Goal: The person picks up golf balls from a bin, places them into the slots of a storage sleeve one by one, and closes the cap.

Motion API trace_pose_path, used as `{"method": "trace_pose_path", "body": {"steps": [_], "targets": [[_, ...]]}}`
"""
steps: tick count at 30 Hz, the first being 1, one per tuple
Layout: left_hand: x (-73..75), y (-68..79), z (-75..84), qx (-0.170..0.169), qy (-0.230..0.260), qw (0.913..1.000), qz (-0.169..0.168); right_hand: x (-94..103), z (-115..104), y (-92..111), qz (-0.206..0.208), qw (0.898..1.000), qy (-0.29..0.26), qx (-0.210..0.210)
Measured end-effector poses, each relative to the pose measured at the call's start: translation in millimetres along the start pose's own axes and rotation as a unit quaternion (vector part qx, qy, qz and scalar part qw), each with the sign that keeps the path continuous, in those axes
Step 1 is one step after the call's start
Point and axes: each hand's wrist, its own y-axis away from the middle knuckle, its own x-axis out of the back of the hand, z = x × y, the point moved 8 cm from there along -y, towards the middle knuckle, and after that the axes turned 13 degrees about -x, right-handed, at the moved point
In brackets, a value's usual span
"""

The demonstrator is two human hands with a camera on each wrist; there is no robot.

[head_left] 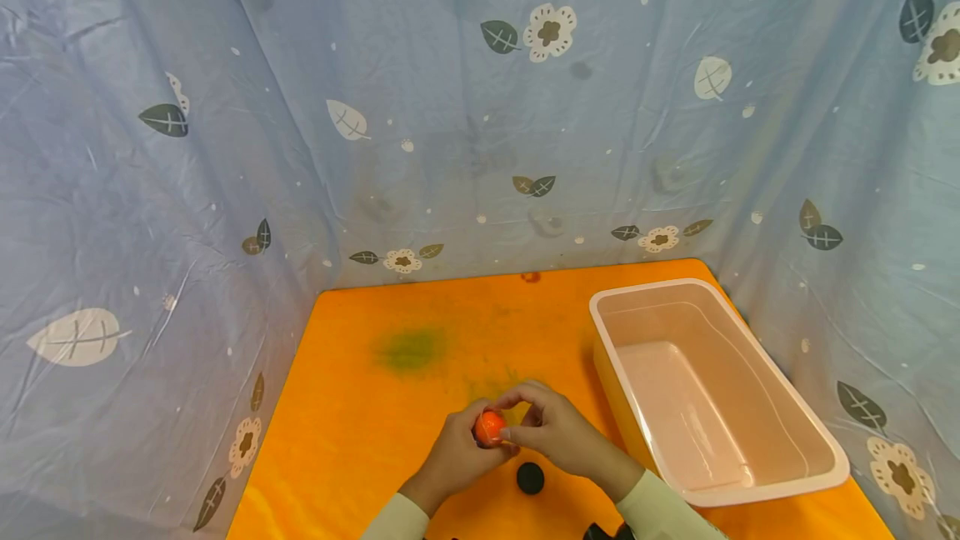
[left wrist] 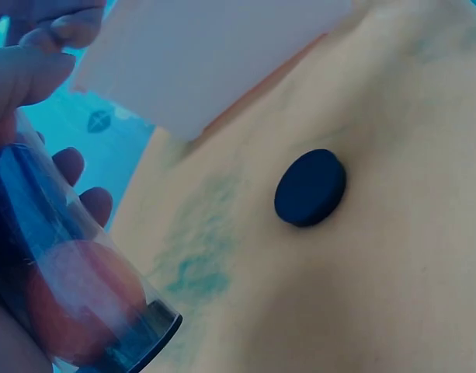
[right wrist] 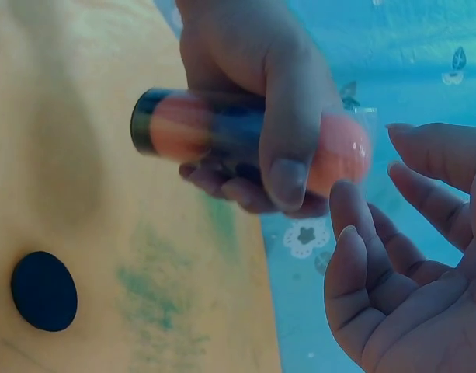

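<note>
My left hand (head_left: 456, 452) grips a clear tube (right wrist: 241, 128) round its middle. An orange ball (right wrist: 344, 151) shows at the tube's uncapped end, and another orange ball (left wrist: 86, 299) is at the black-capped end. Between them the tube looks dark; fingers partly hide what is there. My right hand (head_left: 558, 432) is at the uncapped end, its fingers spread and loosely bent around the opening. In the right wrist view one fingertip is close to the ball; whether it touches cannot be told. A round black lid (head_left: 530, 478) lies on the table below the hands.
A pale pink plastic bin (head_left: 626, 382) stands on the right of the orange table (head_left: 337, 423), with nothing visible inside. Blue patterned curtains (head_left: 450, 148) enclose the back and sides. Part of a dark object (head_left: 600, 533) shows at the bottom edge.
</note>
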Motion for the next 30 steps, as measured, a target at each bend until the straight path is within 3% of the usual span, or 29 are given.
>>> {"method": "trace_pose_path", "body": {"steps": [10,19,23,30], "targets": [[30.0,13.4,-12.1,0.044,-0.017,0.9979,0.045,12.0,15,3,0.027,0.999,0.003,-0.031],[65.9,41.7,-24.5,0.107,-0.027,0.9888,0.101,12.1,29,7,0.036,0.998,-0.027,-0.053],[81.3,52.9,-27.2,0.117,-0.037,0.9837,0.131,11.8,38,8,0.037,0.996,-0.039,-0.065],[87.6,60.8,-32.7,0.122,-0.044,0.9815,0.141,12.9,56,7,0.045,0.994,-0.048,-0.092]]}}
